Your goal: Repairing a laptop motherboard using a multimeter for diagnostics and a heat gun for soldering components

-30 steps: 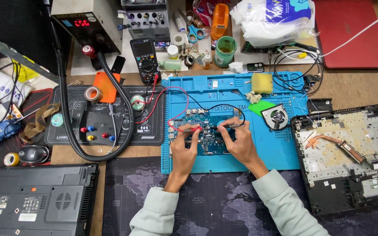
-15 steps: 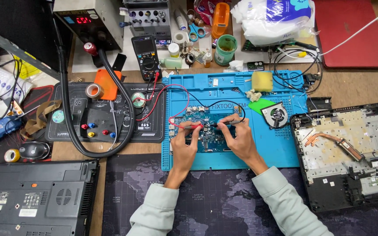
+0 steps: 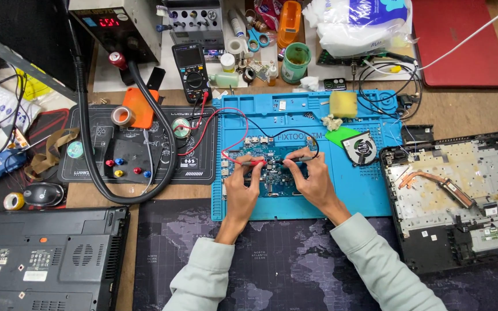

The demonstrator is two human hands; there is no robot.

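At the centre of the frame my left hand pinches the red probe and my right hand pinches the black probe, tips down on the blue circuit board lying on the blue mat. The board looks stiff, light and fragile; I'd hold it by its edges. A white plastic package with blue print sits top right; the black multimeter stands upper centre on the desk.

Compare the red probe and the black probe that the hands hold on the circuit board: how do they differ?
The red probe is in the left hand, its tip pointing right; the black probe is in the right hand, its tip pointing left. The red probe trails a red lead, the black probe a black one. Both lie nearly flat over the circuit board.
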